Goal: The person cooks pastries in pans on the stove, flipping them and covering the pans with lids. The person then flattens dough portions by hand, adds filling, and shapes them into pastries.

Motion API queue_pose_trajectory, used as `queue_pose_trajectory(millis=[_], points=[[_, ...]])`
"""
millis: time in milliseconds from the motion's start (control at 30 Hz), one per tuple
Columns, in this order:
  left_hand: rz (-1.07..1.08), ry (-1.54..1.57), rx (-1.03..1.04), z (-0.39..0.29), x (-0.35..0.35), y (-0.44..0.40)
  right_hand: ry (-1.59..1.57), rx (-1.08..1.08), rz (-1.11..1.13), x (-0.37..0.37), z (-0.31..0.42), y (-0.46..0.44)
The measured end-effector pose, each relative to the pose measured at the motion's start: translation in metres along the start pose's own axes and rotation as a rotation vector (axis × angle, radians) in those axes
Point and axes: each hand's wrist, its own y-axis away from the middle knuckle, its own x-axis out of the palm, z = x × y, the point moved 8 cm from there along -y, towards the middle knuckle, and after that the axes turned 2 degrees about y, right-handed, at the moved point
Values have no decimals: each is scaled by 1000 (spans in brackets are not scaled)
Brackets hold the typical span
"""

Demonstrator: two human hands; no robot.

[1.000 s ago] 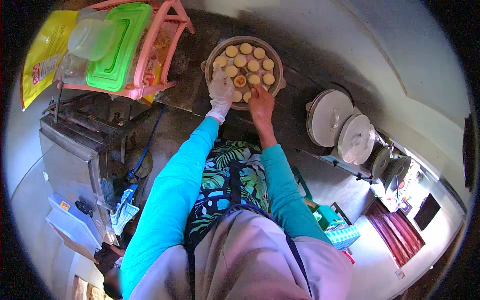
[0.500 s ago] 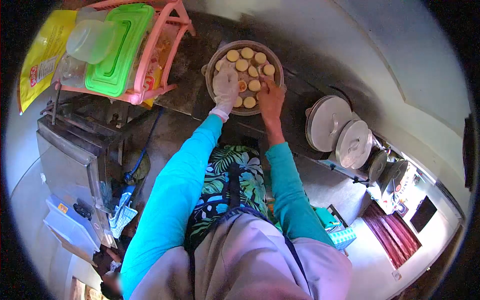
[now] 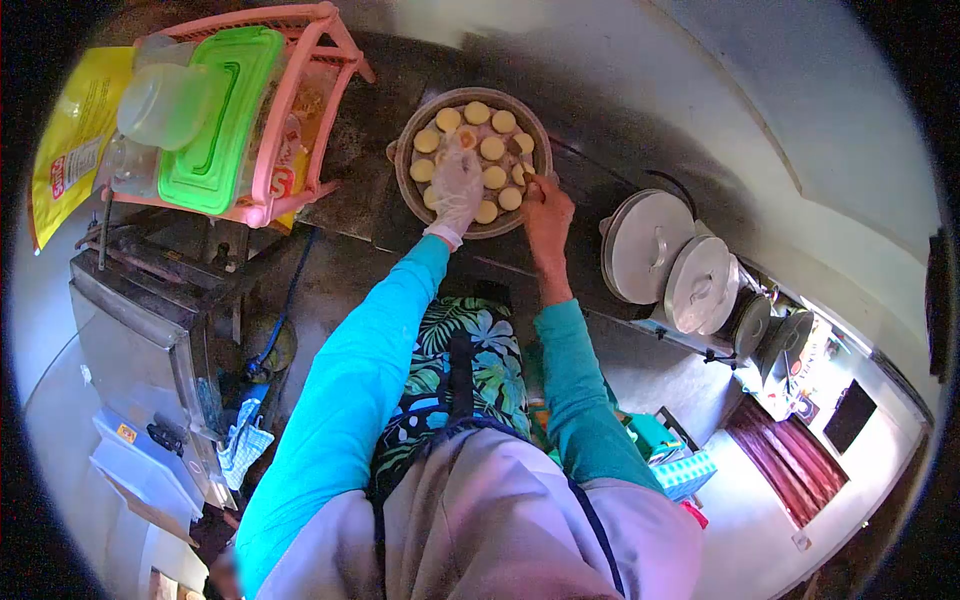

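Observation:
A round pan (image 3: 404,190) holds several pale, round dough cakes (image 3: 492,149) on its floor. Over the pan's left half is my left hand (image 3: 458,185) in a clear plastic glove, its fingers closed on a round cake with a browned face (image 3: 467,139). My bare right hand (image 3: 547,218) is at the pan's right rim, fingers wrapped round a thin tool (image 3: 530,177) that points in over the cakes. The tool is mostly hidden by the hand, and its kind is too small to tell.
A pink plastic rack (image 3: 270,170) with a green-lidded box (image 3: 225,120) and a yellow bag (image 3: 80,140) stands at the left. Several metal pots with lids (image 3: 655,245) line the right side of the dark counter. A metal-cased appliance (image 3: 130,330) is at lower left.
My left hand has shifted within the pan, and the browned cake is now at its fingertips farther up. My right hand has drawn slightly back toward the rim. The view has moved a little.

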Motion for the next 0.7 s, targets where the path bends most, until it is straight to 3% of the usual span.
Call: queue_pose_trajectory(millis=[67, 133, 233, 333, 433, 667, 700], points=[[107, -21, -31, 3, 15, 1, 7, -31, -11, 5, -7, -4], [111, 38, 153, -8, 24, 4, -55, 114, 70, 14, -18, -5], [-19, -83, 162, -12, 24, 3, -202, 118, 91, -10, -3, 15], [158, -173, 12, -15, 11, 9, -222, 242, 145, -21, -9, 32], [146, -137, 105, -12, 10, 23, -64, 122, 97, -11, -36, 36], [48, -126, 94, -5, 26, 35, -27, 169, 186, -9, -31, 42], [101, -179, 89, 1, 29, 35, -143, 214, 190, -23, -17, 49]])
